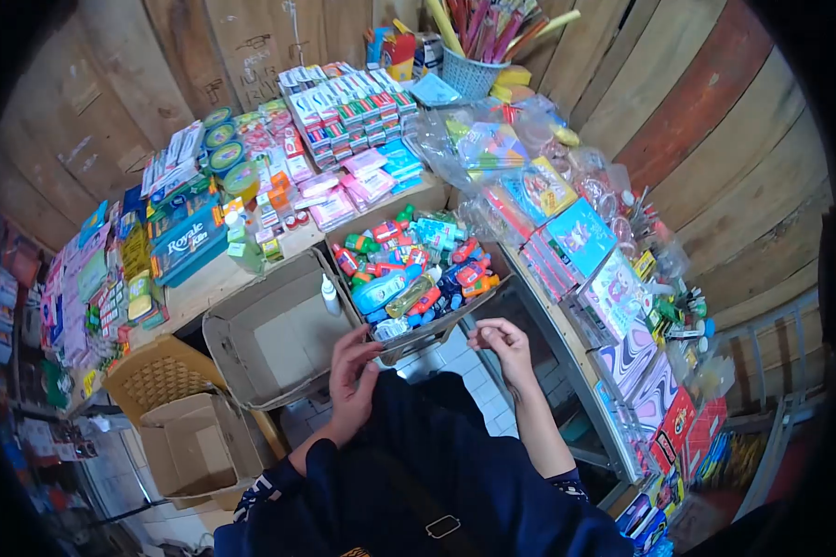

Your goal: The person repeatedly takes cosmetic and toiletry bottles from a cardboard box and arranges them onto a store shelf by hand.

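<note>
Left hand [351, 379] near carton [432, 332], bottles [381, 290] heaped, many partly hidden

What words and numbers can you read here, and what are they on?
"Royale": on the blue pack; the smaller word beneath is unclear.
Wooden wall: handwritten marks, too blurred to read.
Red packet: lettering too blurred to read.
Bottles and small boxes: print too small to read.
Left sleeve: pale marks, unclear.

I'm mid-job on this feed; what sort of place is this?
Probably a small shop or its stockroom: there are rows of stacked small boxes, many colourful bottles crowded together, and books or notebooks piled on the right.
</note>
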`<state>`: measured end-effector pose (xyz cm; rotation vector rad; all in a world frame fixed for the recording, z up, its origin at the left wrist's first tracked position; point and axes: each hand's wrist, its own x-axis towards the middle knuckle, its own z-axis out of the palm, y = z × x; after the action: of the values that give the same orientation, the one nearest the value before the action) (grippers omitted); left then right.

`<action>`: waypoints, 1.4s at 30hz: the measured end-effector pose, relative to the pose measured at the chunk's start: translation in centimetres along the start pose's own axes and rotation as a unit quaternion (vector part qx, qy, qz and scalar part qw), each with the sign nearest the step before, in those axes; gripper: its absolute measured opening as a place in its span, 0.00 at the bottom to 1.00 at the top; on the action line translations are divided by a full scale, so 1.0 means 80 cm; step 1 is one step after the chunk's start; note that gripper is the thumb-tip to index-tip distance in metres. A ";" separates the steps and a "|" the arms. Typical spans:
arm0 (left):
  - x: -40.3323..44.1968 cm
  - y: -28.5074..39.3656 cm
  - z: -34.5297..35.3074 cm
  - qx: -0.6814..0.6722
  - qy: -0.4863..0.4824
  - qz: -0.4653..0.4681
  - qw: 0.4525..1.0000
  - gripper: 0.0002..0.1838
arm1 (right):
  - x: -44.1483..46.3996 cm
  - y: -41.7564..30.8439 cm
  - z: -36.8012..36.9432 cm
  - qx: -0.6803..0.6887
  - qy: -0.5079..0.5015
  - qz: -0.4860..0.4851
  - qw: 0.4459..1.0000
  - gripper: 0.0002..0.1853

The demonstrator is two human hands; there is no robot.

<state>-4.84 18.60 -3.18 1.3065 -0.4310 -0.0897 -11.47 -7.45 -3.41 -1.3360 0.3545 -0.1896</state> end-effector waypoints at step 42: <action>0.110 -0.093 0.149 0.174 0.496 -0.047 0.849 0.11 | 0.418 0.049 -0.086 -0.397 -0.483 -0.001 0.780 0.14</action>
<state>0.30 3.05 -5.63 1.5364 0.5342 0.5970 16.94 -23.99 -13.31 -2.0605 -0.5213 0.7296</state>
